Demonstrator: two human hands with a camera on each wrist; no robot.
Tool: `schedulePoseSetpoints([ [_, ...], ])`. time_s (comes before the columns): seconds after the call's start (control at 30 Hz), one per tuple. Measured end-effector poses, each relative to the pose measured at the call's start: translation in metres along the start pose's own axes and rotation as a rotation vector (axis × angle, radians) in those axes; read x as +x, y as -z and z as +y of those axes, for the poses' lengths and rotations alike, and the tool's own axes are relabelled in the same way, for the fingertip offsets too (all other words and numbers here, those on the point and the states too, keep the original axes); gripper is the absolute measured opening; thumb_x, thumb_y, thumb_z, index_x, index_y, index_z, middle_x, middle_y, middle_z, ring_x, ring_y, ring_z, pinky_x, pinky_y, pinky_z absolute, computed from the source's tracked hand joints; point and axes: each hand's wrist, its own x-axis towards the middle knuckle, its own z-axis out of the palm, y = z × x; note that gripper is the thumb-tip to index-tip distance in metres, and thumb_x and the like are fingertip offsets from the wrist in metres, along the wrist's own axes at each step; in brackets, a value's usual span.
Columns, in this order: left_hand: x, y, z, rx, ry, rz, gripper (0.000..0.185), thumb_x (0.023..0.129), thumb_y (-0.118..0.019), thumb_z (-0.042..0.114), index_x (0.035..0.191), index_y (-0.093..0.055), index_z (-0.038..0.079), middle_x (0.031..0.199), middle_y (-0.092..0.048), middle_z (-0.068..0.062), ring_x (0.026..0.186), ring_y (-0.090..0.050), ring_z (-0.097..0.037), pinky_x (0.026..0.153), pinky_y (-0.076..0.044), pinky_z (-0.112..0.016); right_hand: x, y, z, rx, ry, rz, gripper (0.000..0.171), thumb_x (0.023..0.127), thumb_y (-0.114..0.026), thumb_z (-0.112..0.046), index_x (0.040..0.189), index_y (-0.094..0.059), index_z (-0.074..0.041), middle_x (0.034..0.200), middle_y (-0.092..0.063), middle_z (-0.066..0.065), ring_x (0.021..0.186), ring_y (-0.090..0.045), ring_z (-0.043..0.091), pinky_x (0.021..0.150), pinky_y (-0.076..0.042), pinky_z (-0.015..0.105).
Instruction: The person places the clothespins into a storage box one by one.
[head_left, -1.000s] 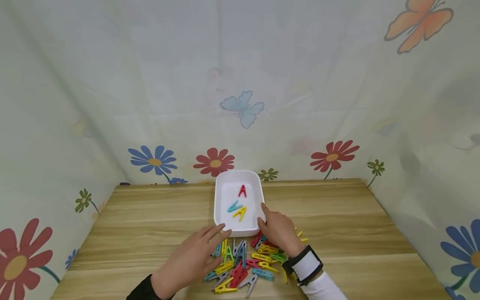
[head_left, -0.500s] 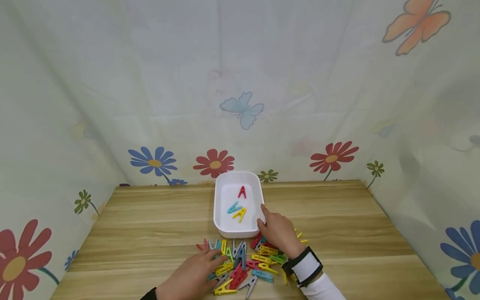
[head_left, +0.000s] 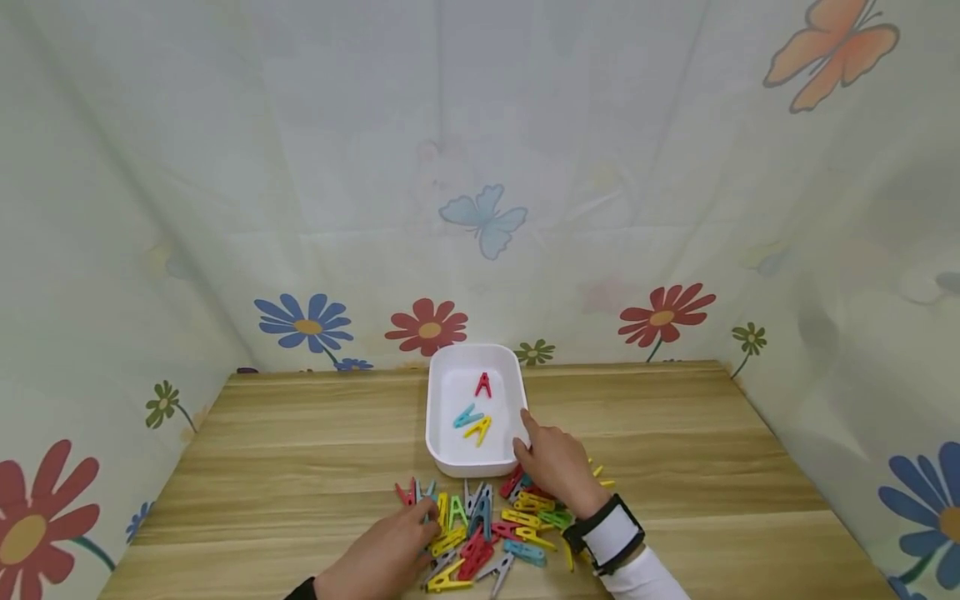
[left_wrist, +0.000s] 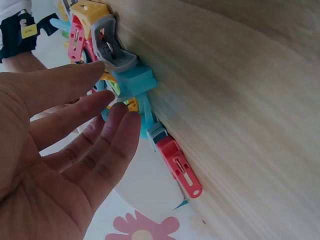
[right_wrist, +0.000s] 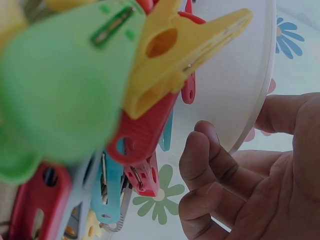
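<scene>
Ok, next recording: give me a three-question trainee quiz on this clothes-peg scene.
1. How many plastic pegs lie inside the white rectangular plastic tray?
2. True or false: the right hand touches the tray's near right corner.
3. The left hand is: A) inside the tray, B) at the pile of coloured plastic pegs on the wooden table, C) out of view.

Key: 1) three: red, blue, yellow. 2) true. 3) B.

No legible text; yellow wristband tag (left_wrist: 29,31) perhaps printed, blurred.
</scene>
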Motion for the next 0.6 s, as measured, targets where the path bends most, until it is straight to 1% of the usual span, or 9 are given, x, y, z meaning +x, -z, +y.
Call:
schedulePoseSetpoints([
  [0.17, 0.0008, -0.0018, -0.002, 0.011, -0.036, 0.041, 0.016, 0.087, -0.073, 0.021, 0.103, -0.071, 0.017, 0.106, -0.057, 0.006, 0.083, -0.054, -0.002, 0.073, -0.052, -0.026, 0.0016, -0.0003, 0.0006, -0.004, 0.006, 0.008, 0.057, 0.097, -0.058, -0.031, 0.146, -0.046, -0.005, 0.06, -0.051, 0.0, 0.05, -0.046, 0.015, 0.049, -0.031, 0.028],
  [0.3, 0.0007, -0.0032, -0.0028, 0.025, -0.085, 0.095, 0.006, 0.09, -0.07, 0.02, 0.094, -0.072, 0.017, 0.101, -0.057, 0.007, 0.078, -0.051, 0.0, 0.069, -0.049, -0.023, 0.0021, -0.0006, 0.0005, 0.001, -0.003, -0.002, 0.058, 0.097, -0.058, -0.032, 0.147, -0.045, -0.006, 0.06, -0.051, 0.0, 0.049, -0.046, 0.015, 0.048, -0.031, 0.028],
  [0.37, 0.0001, -0.0031, -0.0022, 0.03, -0.102, 0.118, 0.005, 0.091, -0.069, 0.02, 0.091, -0.072, 0.016, 0.098, -0.056, 0.007, 0.076, -0.049, -0.001, 0.066, -0.048, -0.022, 0.002, -0.001, 0.0005, 0.0, -0.007, -0.005, 0.058, 0.097, -0.057, -0.032, 0.147, -0.045, -0.006, 0.06, -0.051, 0.0, 0.049, -0.046, 0.015, 0.048, -0.031, 0.028],
  [0.47, -0.0009, -0.0024, -0.0005, 0.026, -0.099, 0.116, 0.003, 0.092, -0.068, 0.018, 0.091, -0.071, 0.017, 0.095, -0.054, 0.008, 0.074, -0.047, -0.001, 0.064, -0.046, -0.021, 0.0016, -0.0015, 0.0004, 0.001, -0.009, -0.006, 0.058, 0.097, -0.057, -0.032, 0.147, -0.045, -0.006, 0.06, -0.051, 0.0, 0.049, -0.046, 0.016, 0.048, -0.031, 0.028],
  [0.6, -0.0009, -0.0022, 0.0003, 0.009, -0.062, 0.069, 0.004, 0.091, -0.068, 0.015, 0.088, -0.07, 0.018, 0.089, -0.051, 0.009, 0.07, -0.044, -0.002, 0.062, -0.042, -0.021, 0.0012, -0.0022, -0.0001, -0.002, -0.01, -0.01, 0.058, 0.097, -0.058, -0.032, 0.147, -0.045, -0.006, 0.06, -0.051, 0.0, 0.05, -0.046, 0.016, 0.048, -0.031, 0.028],
])
